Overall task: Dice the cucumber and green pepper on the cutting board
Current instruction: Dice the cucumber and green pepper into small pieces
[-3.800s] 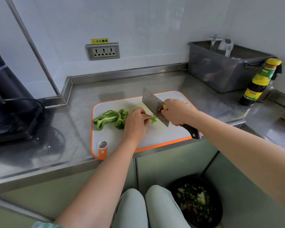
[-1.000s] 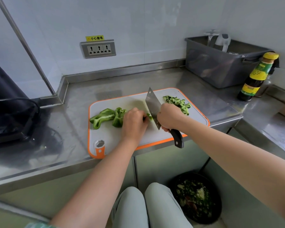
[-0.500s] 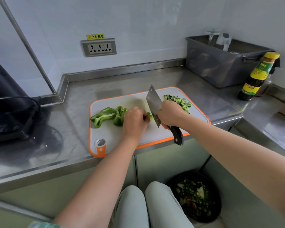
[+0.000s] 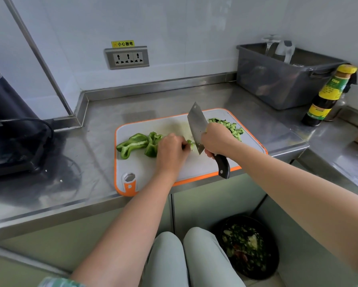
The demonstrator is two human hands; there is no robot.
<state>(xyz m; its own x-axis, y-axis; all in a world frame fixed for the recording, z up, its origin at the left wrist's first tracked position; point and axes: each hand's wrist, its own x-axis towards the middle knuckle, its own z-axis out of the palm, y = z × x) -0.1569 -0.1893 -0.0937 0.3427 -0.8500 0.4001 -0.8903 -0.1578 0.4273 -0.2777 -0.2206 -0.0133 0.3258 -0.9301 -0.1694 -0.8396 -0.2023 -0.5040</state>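
Pepper bit pokes out right of left hand, curled fingers holding it down. Right hand grips knife, blade just beside, across its long way.

A stainless steel bench runs along a white wall and turns a corner at the right. On the wall, far and left of centre, sits a triple power socket with a yellow warning label just above it. At the far right a grey plastic tub stands on the bench. Just right of it, a dark sauce bottle with a yellow cap stands upright. A dark appliance sits at the left, with a black cable looping beside it. Below the bench are pale green cabinet doors. On the floor, near right, a black bin holds green scraps.
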